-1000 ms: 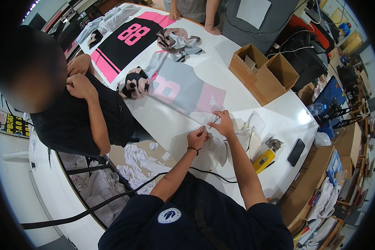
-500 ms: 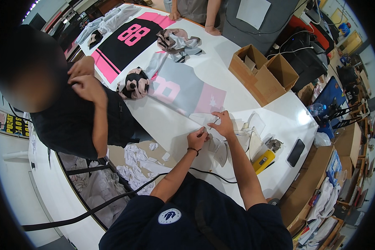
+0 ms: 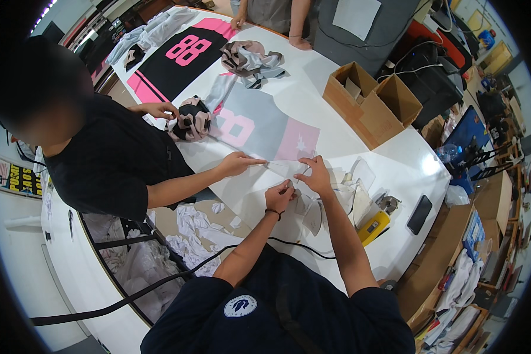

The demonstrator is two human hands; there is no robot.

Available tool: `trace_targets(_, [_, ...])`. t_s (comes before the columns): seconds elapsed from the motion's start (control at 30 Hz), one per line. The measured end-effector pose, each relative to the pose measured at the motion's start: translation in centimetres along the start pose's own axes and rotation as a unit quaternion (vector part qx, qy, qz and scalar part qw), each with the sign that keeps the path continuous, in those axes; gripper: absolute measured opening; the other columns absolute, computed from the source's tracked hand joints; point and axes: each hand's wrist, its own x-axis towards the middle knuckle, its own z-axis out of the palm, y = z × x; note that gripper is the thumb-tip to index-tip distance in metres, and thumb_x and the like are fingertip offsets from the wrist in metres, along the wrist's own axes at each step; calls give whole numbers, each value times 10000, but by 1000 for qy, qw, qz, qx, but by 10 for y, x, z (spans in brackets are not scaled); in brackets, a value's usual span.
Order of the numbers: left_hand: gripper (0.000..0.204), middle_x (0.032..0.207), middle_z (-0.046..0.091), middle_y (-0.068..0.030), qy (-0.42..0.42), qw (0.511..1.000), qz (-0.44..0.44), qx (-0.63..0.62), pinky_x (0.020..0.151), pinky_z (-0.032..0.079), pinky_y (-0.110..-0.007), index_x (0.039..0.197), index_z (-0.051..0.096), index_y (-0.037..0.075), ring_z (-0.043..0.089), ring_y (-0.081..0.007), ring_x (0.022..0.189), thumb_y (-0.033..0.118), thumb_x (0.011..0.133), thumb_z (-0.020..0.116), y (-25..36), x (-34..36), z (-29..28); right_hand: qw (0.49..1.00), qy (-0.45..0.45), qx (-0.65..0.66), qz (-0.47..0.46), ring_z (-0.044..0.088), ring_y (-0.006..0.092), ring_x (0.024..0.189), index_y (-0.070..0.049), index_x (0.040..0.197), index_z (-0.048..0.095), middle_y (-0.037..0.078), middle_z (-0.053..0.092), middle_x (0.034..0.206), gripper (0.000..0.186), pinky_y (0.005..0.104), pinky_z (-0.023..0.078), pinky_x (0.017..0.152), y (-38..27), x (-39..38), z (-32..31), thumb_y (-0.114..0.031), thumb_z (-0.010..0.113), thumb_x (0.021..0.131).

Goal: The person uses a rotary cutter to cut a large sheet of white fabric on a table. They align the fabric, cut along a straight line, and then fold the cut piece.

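Observation:
My left hand (image 3: 280, 197) is closed in a pinch beside thin white pieces (image 3: 310, 209) below the pale grey-and-pink fabric panel (image 3: 259, 127) with printed numerals. My right hand (image 3: 314, 177) is at the panel's lower right corner, its fingers curled around something small and thin that I cannot make out. A co-worker in a black T-shirt (image 3: 94, 165) stretches one hand (image 3: 239, 164) to the panel's lower edge, just left of my hands. Their other hand (image 3: 162, 111) touches a bunched patterned cloth (image 3: 194, 124). A yellow tool with a metal head (image 3: 373, 228) lies right of my hands.
Another person (image 3: 271, 15) stands across the white table (image 3: 230, 194). A black-and-pink jersey panel (image 3: 165, 79), crumpled fabric (image 3: 251, 62), a cardboard box (image 3: 369, 115) and a phone (image 3: 419, 215) lie on it. A black cable (image 3: 100, 310) crosses near me, over fabric scraps (image 3: 135, 271).
The co-worker's hands have left their chest: one has come to the pale panel's edge near my hands, the other to the bunched cloth. My own hands have barely moved.

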Motion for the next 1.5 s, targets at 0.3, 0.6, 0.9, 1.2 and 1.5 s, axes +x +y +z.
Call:
trace_targets(0.3, [285,1249,568,-215,33,815,413,404,1006,460,-486,1120,659,12,520,-418,1181,42,840,613,22,24,16,1000,4,1,-14,569,354,1052,-156,1172,680,154,545,1076,491,436,499,890,4,3,3,-204,818,704])
trace_targets(0.6, [288,1237,564,-210,-7,770,359,527,1015,468,-437,1130,629,-21,496,-387,1226,176,920,622,23,28,23,981,178,80,-8,603,308,966,-80,1120,677,128,587,1038,354,386,522,824,-51,-44,-42,-78,763,776])
trace_targets(0.9, [412,1286,559,-257,2,719,325,615,1104,378,-466,1191,612,-27,486,-402,1258,306,951,578,12,35,34,864,336,-154,341,681,293,752,-41,1028,626,151,689,874,308,379,543,704,92,-257,-183,-144,782,784])
trace_targets(1.2, [481,1361,500,-266,29,754,317,574,1094,372,-523,1381,523,63,452,-448,1286,289,960,575,10,22,37,839,207,-217,453,674,445,806,-40,909,539,241,691,829,269,489,544,764,72,-269,-165,-160,755,804])
trace_targets(1.5, [508,1378,469,-260,40,747,309,587,1091,352,-578,1405,506,82,405,-463,1311,277,942,583,9,21,40,788,414,432,144,555,106,809,20,1341,564,29,606,965,417,258,446,715,40,-264,-220,-70,597,934])
